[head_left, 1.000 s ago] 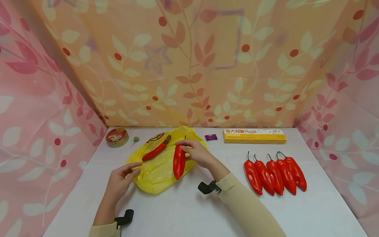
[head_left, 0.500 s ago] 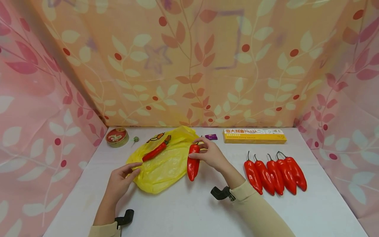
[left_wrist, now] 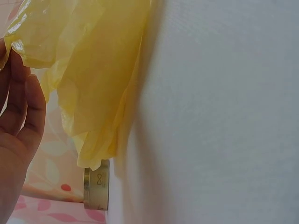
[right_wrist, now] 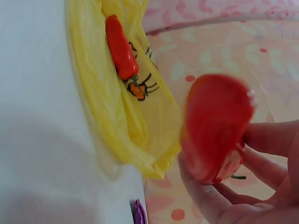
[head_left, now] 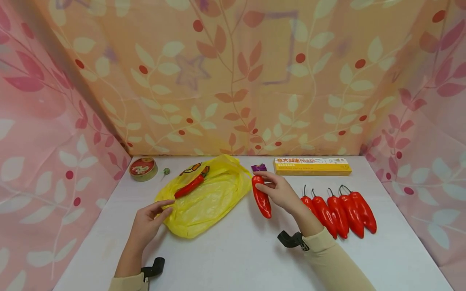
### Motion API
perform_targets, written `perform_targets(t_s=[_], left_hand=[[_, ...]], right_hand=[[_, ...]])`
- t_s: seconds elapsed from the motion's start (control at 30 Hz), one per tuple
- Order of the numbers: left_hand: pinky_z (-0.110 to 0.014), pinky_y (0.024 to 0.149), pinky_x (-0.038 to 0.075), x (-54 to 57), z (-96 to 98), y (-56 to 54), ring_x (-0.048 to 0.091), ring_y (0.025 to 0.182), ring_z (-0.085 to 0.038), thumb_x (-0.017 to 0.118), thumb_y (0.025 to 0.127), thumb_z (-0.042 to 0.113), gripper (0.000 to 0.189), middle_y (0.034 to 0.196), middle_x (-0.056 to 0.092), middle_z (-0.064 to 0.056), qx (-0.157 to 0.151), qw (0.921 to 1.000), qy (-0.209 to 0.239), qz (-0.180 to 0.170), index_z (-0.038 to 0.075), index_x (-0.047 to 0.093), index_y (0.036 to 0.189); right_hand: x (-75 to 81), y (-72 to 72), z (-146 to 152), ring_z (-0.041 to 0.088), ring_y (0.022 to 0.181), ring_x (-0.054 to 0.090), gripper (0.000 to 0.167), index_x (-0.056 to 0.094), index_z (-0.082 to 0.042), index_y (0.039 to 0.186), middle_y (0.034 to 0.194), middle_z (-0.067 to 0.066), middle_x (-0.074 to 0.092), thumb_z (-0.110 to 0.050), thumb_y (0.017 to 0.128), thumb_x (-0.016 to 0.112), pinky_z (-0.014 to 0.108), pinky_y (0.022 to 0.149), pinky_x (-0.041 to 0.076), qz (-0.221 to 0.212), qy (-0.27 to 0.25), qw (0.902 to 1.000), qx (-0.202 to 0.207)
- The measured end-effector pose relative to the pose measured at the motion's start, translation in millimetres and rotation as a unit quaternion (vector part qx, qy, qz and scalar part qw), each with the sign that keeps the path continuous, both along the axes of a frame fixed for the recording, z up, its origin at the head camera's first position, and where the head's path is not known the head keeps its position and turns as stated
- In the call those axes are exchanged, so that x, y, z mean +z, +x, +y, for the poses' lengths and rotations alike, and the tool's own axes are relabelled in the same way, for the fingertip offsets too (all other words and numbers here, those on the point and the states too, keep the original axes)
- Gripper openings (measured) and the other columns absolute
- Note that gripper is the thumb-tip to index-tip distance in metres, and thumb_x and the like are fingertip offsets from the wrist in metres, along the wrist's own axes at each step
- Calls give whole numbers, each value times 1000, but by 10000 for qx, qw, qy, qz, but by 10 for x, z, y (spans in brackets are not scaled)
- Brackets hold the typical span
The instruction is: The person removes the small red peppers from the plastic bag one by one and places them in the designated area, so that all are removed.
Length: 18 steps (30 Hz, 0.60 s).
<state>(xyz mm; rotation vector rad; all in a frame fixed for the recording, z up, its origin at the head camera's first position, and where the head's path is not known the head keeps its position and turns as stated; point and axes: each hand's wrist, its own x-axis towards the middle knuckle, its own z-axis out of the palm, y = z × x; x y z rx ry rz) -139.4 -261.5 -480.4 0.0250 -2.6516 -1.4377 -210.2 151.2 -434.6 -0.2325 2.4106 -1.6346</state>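
My left hand [head_left: 146, 221] pinches the near left edge of a yellow plastic bag [head_left: 204, 216], which lies spread and crumpled; its fingertips at the film also show in the left wrist view. One red pepper [head_left: 190, 186] with a green stem lies on the bag, beside a printed cartoon. Just right of the bag, my right hand [head_left: 280, 194] grips another red pepper [head_left: 263, 202] near its stem end, tip pointing down toward me. The right wrist view shows that held pepper [right_wrist: 215, 126] close up and slightly blurred, between thumb and fingers.
Several red peppers [head_left: 338, 216] lie in a row at the right, the leftmost partly covered by my right forearm. Along the back stand a round tin [head_left: 143, 169], a green lollipop [head_left: 166, 171], a purple wrapped sweet [head_left: 259, 167] and a pasta box [head_left: 313, 167].
My right hand has carried its pepper rightward, from over the yellow bag to beyond its right edge, and the pepper's tip has swung right. The left hand stays at the bag's edge.
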Motion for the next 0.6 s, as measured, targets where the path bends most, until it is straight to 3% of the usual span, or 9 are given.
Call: perform_targets(t_s=[0.3, 0.6], left_hand=[[-9, 87, 44, 11, -6, 0, 54, 98, -17, 68, 98, 33, 29, 117, 69, -4, -7, 10000, -33, -32, 18, 73, 122], [-9, 87, 44, 23, 2, -1, 54, 99, -18, 68, 97, 33, 29, 118, 69, -5, -31, 10000, 44, -62, 18, 73, 122]], right_hand=[[-62, 47, 284, 33, 119, 58, 59, 57, -25, 140, 133, 9, 59, -29, 86, 81, 41, 82, 60, -52, 472, 9988, 81], [-125, 115, 540, 34, 120, 56, 58, 59, -25, 138, 133, 11, 59, -30, 85, 82, 40, 81, 59, 184, 1259, 9918, -113]])
